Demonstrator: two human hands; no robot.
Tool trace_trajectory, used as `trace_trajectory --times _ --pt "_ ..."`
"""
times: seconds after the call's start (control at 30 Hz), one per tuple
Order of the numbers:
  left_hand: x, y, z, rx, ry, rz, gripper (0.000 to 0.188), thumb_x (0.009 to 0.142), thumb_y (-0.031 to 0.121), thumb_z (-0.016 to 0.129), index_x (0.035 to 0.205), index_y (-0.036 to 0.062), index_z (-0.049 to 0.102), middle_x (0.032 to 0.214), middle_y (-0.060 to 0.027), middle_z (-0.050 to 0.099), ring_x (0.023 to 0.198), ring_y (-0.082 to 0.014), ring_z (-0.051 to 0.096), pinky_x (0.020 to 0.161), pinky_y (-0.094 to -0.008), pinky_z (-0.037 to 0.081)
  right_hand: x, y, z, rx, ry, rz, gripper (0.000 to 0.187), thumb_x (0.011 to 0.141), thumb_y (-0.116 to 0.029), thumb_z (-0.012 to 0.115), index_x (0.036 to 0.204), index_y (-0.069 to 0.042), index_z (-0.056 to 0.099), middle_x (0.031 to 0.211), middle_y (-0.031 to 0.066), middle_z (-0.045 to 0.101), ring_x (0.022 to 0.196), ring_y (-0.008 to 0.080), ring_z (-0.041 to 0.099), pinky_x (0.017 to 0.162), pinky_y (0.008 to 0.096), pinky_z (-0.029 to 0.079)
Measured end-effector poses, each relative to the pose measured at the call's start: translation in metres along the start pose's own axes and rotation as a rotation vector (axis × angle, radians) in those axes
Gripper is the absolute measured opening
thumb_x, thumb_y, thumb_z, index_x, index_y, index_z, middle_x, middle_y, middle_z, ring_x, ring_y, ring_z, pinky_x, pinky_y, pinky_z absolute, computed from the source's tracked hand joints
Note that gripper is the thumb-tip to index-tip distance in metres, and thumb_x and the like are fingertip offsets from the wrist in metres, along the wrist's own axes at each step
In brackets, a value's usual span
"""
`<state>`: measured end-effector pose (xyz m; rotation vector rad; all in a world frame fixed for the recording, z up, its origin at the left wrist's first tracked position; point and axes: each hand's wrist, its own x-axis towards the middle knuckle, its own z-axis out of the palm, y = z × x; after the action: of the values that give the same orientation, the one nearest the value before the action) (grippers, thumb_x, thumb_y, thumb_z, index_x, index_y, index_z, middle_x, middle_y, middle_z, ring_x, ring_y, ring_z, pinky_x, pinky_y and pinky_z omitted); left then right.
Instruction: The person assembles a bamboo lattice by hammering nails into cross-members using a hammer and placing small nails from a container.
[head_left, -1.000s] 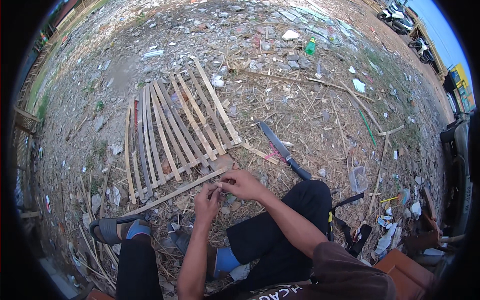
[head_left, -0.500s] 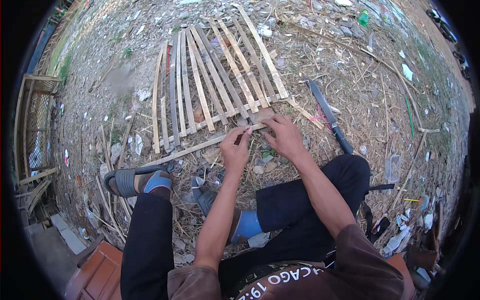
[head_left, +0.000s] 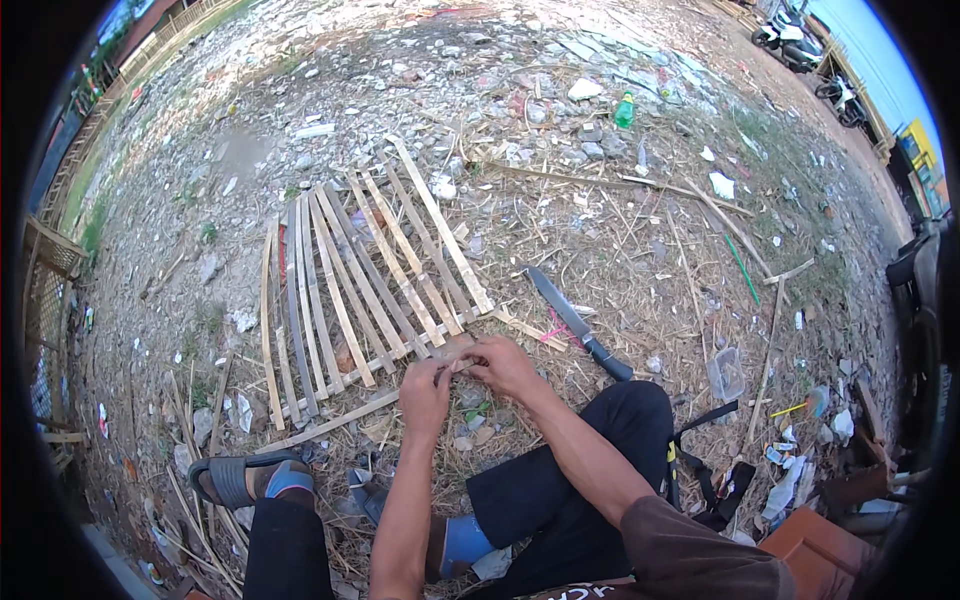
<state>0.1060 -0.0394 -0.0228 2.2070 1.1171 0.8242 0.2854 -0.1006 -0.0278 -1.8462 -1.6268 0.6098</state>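
My left hand is closed, its fingers pinching a long thin bamboo strip. Close beside it, my right hand grips the same strip near its end, thumb and fingertips together. The strip bows a little and runs off to the left toward my sandalled foot. Just beyond my hands several bamboo slats lie fanned out, their near ends along a cross strip. To the right of my hands rests a machete with a black handle. My fingers partly hide the strip's end.
Dry straw, stones and litter cover the ground. A green bottle lies far off, a clear plastic box at the right. My bent knee is near the machete handle. A lattice frame stands far left; motorbikes stand far right.
The view has tilted up, so the scene sits lower and further left. My hands have drawn closer together on the strip, which now looks more bent than before.
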Motion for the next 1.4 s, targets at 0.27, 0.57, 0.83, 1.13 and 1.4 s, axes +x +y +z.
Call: trace_trajectory --times 0.27,0.57,0.83,1.13,1.4 --pt "0.003 0.001 0.005 -0.191 -0.075 -0.047 0.013 0.082 0.003 0.074 0.095 0.0029 0.074 0.088 -0.0136 0.071 0.081 -0.0302 0.065 0.075 -0.0393 0.052 -0.006 0.005 0.002 0.081 0.008 0.023 0.029 0.076 -0.017 0.080 0.104 -0.013 0.075 0.088 0.0106 0.066 0.088 0.0326 0.065 0.078 0.0441 0.052" --pt "0.008 0.007 0.010 -0.317 -0.062 -0.026 0.011 0.081 0.003 0.075 0.092 0.0046 0.077 0.094 -0.0112 0.074 0.086 -0.0291 0.067 0.079 -0.0375 0.052 -0.005 0.011 0.004 0.070 0.023 0.015 0.032 0.077 -0.016 0.079 0.107 -0.008 0.073 0.090 0.0130 0.067 0.083 0.0313 0.066 0.074 0.0419 0.053" --pt "0.006 -0.003 0.022 -0.449 -0.032 -0.246 0.031 0.083 0.009 0.078 0.111 0.0017 0.065 0.090 -0.0120 0.071 0.076 -0.0237 0.067 0.069 -0.0344 0.052 -0.004 0.003 0.001 0.085 0.016 0.043 0.029 0.076 -0.018 0.080 0.104 -0.012 0.074 0.088 0.0110 0.065 0.087 0.0329 0.064 0.077 0.0446 0.052" --pt "0.001 -0.006 0.022 -0.379 0.025 -0.190 0.017 0.084 0.008 0.078 0.097 0.0016 0.069 0.077 -0.0023 0.063 0.065 -0.0072 0.048 0.059 -0.0255 0.043 -0.002 -0.004 0.000 0.088 0.033 0.066 0.030 0.075 -0.018 0.081 0.103 -0.010 0.074 0.089 0.0120 0.066 0.088 0.0330 0.065 0.079 0.0434 0.052" --pt "0.003 -0.002 0.022 -0.324 0.035 -0.173 0.021 0.083 0.012 0.078 0.101 0.0044 0.072 0.075 -0.0096 0.063 0.065 -0.0218 0.058 0.062 -0.0339 0.048 -0.004 -0.002 0.000 0.102 0.015 0.114 0.028 0.076 -0.018 0.080 0.102 -0.010 0.075 0.090 0.0104 0.066 0.089 0.0319 0.065 0.080 0.0424 0.052"
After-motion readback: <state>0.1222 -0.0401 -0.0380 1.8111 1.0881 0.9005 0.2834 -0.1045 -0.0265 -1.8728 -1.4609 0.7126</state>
